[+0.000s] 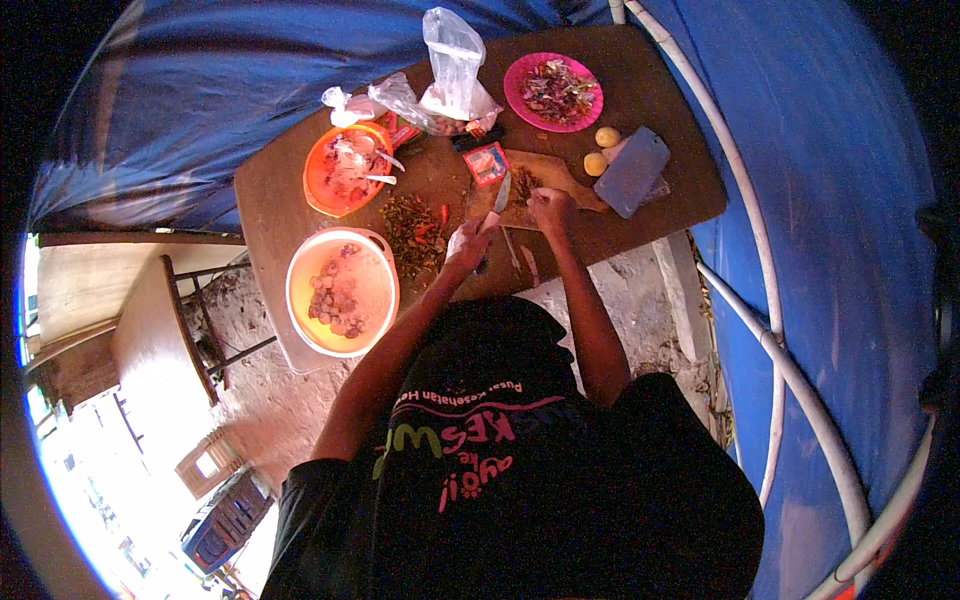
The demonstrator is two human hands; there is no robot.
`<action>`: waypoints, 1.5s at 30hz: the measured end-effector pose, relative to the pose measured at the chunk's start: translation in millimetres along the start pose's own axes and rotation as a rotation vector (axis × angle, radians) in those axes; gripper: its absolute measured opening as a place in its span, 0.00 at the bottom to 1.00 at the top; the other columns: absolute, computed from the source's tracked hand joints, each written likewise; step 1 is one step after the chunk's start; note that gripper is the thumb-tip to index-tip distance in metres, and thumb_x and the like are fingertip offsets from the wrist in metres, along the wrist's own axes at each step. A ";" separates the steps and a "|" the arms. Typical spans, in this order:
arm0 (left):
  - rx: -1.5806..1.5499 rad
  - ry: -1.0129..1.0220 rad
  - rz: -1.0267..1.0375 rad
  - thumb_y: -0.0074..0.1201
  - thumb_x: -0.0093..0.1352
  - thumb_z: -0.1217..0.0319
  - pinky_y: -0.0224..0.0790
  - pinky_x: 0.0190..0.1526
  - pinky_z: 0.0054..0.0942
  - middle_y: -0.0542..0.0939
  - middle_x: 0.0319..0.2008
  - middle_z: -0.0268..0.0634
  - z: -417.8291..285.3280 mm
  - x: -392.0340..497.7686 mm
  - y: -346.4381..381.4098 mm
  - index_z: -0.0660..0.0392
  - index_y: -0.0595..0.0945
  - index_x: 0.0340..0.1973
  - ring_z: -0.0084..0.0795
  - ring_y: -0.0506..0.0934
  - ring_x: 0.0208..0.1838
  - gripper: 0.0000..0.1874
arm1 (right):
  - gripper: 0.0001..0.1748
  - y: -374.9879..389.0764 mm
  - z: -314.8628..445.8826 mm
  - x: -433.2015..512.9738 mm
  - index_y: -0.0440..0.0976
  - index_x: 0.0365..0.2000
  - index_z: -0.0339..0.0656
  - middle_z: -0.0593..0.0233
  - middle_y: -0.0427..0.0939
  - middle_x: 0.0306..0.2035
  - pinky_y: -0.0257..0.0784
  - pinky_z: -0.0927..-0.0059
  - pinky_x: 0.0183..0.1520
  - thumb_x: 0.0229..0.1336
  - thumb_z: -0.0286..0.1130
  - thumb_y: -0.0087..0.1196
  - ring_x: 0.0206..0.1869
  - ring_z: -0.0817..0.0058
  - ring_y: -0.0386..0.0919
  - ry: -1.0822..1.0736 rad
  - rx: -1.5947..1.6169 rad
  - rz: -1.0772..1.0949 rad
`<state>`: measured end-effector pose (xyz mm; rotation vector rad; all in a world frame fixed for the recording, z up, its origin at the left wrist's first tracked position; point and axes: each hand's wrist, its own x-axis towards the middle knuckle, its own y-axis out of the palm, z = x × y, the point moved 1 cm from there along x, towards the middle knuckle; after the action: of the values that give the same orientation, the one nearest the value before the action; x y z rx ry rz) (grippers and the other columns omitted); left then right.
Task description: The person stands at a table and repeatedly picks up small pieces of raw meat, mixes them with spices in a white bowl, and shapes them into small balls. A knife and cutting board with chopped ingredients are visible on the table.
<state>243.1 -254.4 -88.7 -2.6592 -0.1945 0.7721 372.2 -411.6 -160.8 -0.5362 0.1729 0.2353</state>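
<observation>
My left hand [466, 246] grips a kitchen knife [503, 192] by its handle, blade pointing away from me over the left side of a wooden cutting board [551, 166]. At the board's near edge is my right hand [551, 208], fingers curled; whether something is pinched in them cannot be made out. Dark chopped bits [525, 180] lie on the board between knife and right hand. A red-edged packet [486, 163] sits at the board's far left corner. Left of my left hand, a loose heap of greenish-brown cut pieces with red chillies [418, 232] is spread on the table.
On the brown table [262, 180] stand a white tub [394, 289] with round lumps, an orange bowl [309, 180] with spoons, clear plastic bags [456, 67] and a pink plate [512, 101] of scraps. A blue-grey slab [634, 171] lies right, beside pale round items [595, 164]. Blue tarpaulin surrounds.
</observation>
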 end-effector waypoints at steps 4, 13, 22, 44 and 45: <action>-0.059 0.055 -0.043 0.55 0.63 0.53 0.66 0.53 0.37 0.79 0.48 0.50 -5.7 -7.7 -1.6 0.58 0.76 0.51 0.45 0.76 0.52 0.27 | 0.15 -7.3 32.2 -23.8 0.77 0.39 0.31 0.61 0.81 0.30 0.76 0.77 0.33 0.56 0.33 0.58 0.29 0.76 0.80 0.130 0.542 0.162; 0.053 0.334 -0.239 0.55 0.64 0.59 0.72 0.38 0.39 0.81 0.37 0.52 5.4 -0.1 7.3 0.58 0.76 0.49 0.45 0.81 0.40 0.22 | 0.14 8.5 36.5 -45.4 0.76 0.41 0.34 0.62 0.80 0.36 0.76 0.72 0.45 0.54 0.31 0.57 0.38 0.73 0.79 0.300 0.933 0.314; 0.243 0.417 -0.196 0.51 0.66 0.60 0.72 0.37 0.48 0.80 0.34 0.55 2.1 -14.8 0.0 0.57 0.77 0.48 0.54 0.79 0.39 0.19 | 0.15 32.8 6.9 -46.9 0.74 0.40 0.41 0.65 0.78 0.39 0.71 0.68 0.52 0.53 0.35 0.59 0.46 0.72 0.75 0.376 1.125 0.217; 0.366 0.349 -0.103 0.43 0.71 0.53 0.68 0.34 0.54 0.78 0.26 0.58 4.9 -36.7 -3.1 0.57 0.76 0.44 0.60 0.78 0.33 0.20 | 0.15 45.8 -13.1 -36.4 0.75 0.38 0.42 0.69 0.77 0.37 0.67 0.72 0.52 0.54 0.41 0.58 0.44 0.76 0.73 0.437 1.073 -0.004; 0.371 0.365 -0.127 0.44 0.70 0.54 0.67 0.33 0.54 0.78 0.26 0.58 1.9 -41.2 -5.0 0.56 0.76 0.44 0.60 0.77 0.33 0.19 | 0.15 42.2 -12.0 -34.0 0.75 0.38 0.41 0.69 0.77 0.37 0.69 0.72 0.52 0.55 0.40 0.58 0.44 0.76 0.74 0.476 1.076 -0.004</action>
<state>207.3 -258.7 -68.1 -2.3522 -0.1084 0.2432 327.2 -388.7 -183.7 0.4920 0.7086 -0.0159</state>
